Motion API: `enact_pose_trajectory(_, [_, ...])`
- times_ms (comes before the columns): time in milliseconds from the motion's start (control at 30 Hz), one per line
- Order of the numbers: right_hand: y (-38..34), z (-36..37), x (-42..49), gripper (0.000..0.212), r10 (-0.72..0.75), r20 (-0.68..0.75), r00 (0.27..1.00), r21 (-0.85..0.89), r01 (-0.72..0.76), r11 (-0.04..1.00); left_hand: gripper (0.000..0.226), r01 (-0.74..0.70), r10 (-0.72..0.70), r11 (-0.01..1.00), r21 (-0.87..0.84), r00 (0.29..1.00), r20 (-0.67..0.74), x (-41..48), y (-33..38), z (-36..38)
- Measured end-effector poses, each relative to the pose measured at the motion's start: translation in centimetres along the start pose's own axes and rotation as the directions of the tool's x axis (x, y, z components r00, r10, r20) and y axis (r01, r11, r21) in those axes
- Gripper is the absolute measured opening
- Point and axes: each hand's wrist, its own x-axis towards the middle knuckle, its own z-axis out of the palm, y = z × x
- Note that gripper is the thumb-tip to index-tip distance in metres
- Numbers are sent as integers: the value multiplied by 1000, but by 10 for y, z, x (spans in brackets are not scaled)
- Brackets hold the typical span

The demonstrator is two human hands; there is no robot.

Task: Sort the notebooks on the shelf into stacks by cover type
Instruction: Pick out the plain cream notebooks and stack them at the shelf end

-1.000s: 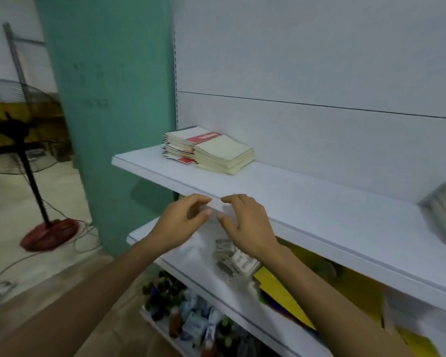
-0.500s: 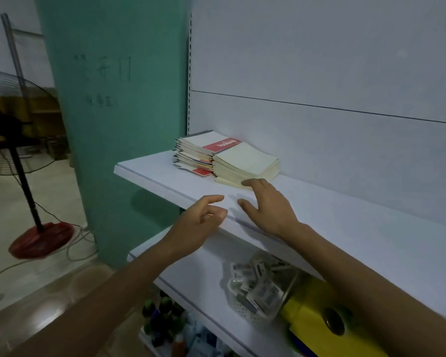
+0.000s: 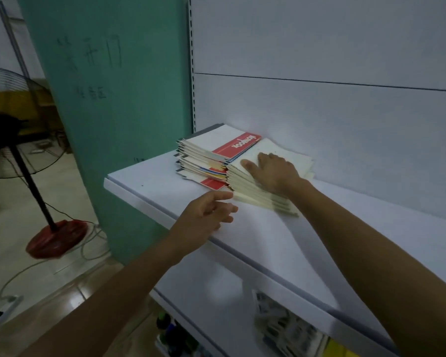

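At back-left end of shelf [image 3: 162, 186], red-banded stack [image 3: 211, 141] touches cream stack [image 3: 258, 195]; green pillar [image 3: 113, 104] alongside. On cream stack, right hand [image 3: 273, 173] lies flat, fingers straight; left hand [image 3: 206, 215] loose, empty, near shelf front. Left of pillar, fan [image 3: 16, 130].

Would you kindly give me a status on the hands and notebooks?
Right hand flat on cream stack. Left hand open, just short of it. Red-banded stack alongside. Nothing in the way.

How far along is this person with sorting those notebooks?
Two stacks already sit side by side on the shelf: a red-banded stack and a cream stack. The right hand rests flat on the cream stack; the left hand hovers open just in front. The red-banded stack shows mixed coloured edges, so it may need further sorting.
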Motion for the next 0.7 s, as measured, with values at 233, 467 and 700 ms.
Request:
enact_pose_trajectory(233, [-10,-3,-20,76,7,39,999,-31,-6,1000,19,197,-206,939,-282,978,-4,52,1,-11])
enact_pose_trajectory(467, [-50,-1,-92,71,-53,-75,996,6,54,999,27,408,-200,790,-458,877,437,93,-2,-21])
enact_pose_trajectory(700, [-67,-9,-109,40,49,-187,981,209,-9,978,16,194,-63,944,-267,900,431,93,-8,-28])
